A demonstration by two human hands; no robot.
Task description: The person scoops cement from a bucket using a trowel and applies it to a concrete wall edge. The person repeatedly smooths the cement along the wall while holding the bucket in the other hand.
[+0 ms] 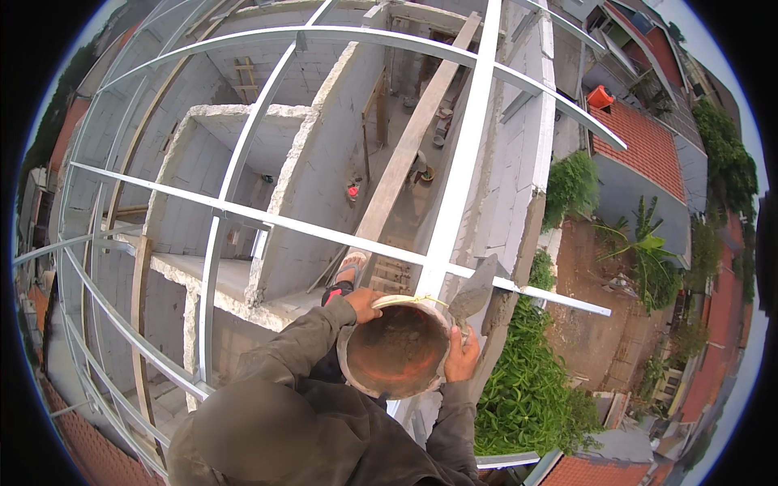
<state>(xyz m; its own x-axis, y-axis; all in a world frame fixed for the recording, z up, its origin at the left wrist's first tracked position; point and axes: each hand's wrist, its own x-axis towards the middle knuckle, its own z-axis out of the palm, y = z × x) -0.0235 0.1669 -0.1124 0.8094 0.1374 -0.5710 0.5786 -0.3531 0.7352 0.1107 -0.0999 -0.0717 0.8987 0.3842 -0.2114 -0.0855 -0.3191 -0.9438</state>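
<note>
A round bucket (395, 350) with a dirty, reddish-brown inside is before me, tilted so that I look into it. Its bottom carries some grey residue. My left hand (364, 304) is closed over the upper left rim. My right hand (461, 354) presses against the bucket's right side, and a trowel (478, 283) stands up from it. Grey mortar clings to the trowel's blade; its handle is hidden by the hand and bucket. A thin yellowish handle or cord (425, 300) runs along the bucket's far rim.
White metal beams (462, 170) cross around me above open block-walled rooms. My sandalled foot (351, 263) rests by a long wooden plank (417, 138). Another person (421, 164) is far below. A block wall (519, 162) runs along the right, with green plants (527, 381) beyond it.
</note>
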